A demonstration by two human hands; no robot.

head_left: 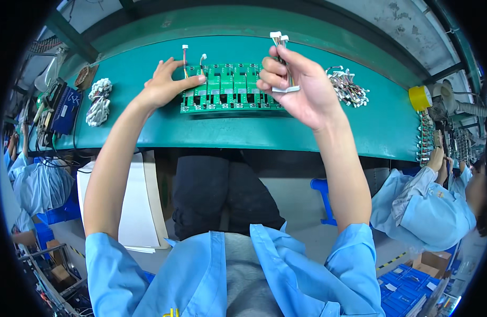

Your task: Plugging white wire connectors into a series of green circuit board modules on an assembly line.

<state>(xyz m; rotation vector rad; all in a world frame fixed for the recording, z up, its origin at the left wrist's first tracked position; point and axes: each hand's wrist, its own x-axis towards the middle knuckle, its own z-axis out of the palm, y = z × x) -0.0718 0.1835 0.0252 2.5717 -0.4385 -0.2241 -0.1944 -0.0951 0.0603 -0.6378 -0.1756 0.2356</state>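
The left hand [164, 84] spreads at the left end of the green boards [227, 87] on the bench [148, 132]. The right hand [307, 84] grips cables [279, 41]. A wire pile [349, 90] lies rightward, a white bundle [99, 103] leftward.

Free bench [227, 133] nearside, circuit boards [227, 87] beyond

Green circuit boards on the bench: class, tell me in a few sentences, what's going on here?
A person in a blue jacket works with both hands at a green bench. The left hand rests at the left end of the green circuit boards, where two short wires stand up. The right hand holds a bunch of white-ended cables raised near the right end. More cables lie heaped to the right.
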